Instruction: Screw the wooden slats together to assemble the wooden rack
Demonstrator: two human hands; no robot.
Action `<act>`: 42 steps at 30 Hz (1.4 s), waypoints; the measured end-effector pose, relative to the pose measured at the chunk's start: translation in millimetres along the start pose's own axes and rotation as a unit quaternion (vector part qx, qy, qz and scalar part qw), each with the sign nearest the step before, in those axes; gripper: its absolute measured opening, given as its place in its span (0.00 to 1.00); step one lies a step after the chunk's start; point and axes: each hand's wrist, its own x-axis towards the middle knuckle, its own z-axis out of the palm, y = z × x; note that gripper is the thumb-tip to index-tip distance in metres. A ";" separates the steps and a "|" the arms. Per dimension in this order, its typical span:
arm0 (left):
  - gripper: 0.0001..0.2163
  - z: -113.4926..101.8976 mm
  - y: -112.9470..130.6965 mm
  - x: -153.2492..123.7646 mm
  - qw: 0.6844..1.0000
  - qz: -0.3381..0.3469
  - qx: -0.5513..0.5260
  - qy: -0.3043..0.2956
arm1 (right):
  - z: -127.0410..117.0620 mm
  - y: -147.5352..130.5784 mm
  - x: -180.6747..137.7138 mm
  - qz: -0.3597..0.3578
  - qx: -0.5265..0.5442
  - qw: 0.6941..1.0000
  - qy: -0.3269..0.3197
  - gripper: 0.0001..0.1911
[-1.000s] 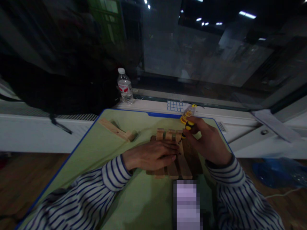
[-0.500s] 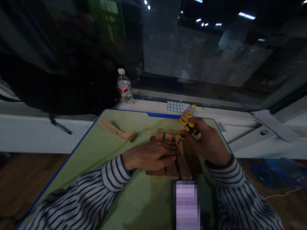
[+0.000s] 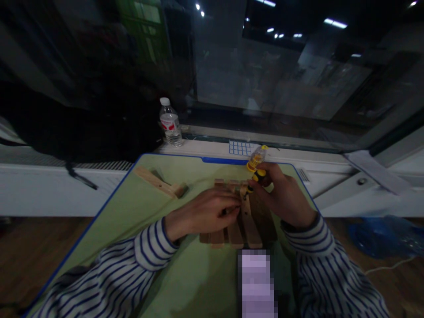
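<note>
A small slatted wooden frame (image 3: 247,225) lies on the green mat (image 3: 185,269). My left hand (image 3: 202,214) rests on its left slats, fingers curled and pinched near the upper end of one slat. My right hand (image 3: 281,196) grips a short yellow-and-black screwdriver (image 3: 256,177), its tip pointing down at the frame's top edge beside my left fingertips. Both wrists wear striped sleeves.
A loose L-shaped wooden piece (image 3: 160,183) lies at the mat's upper left. A small yellow-capped bottle (image 3: 255,158) stands behind my right hand. A water bottle (image 3: 168,123) and a white grid sheet (image 3: 241,148) sit on the sill under the window. A blurred patch (image 3: 256,282) lies near me.
My left hand has lifted from lying flat on the slats and curled its fingers towards the screwdriver tip. The right hand and screwdriver stayed almost in place.
</note>
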 end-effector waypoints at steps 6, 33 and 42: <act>0.09 -4.8 2.0 12.5 0.981 -0.142 0.004 0.131 | 2.0 2.1 1.0 -0.003 0.012 1.000 -0.005 0.16; 0.09 8.5 0.0 36.5 0.978 -0.131 -0.067 0.149 | -4.7 -0.4 3.7 0.004 0.018 0.999 -0.044 0.20; 0.10 9.4 -1.7 36.6 0.980 -0.130 -0.067 0.137 | -7.5 -0.9 4.6 -0.023 0.047 0.997 -0.065 0.20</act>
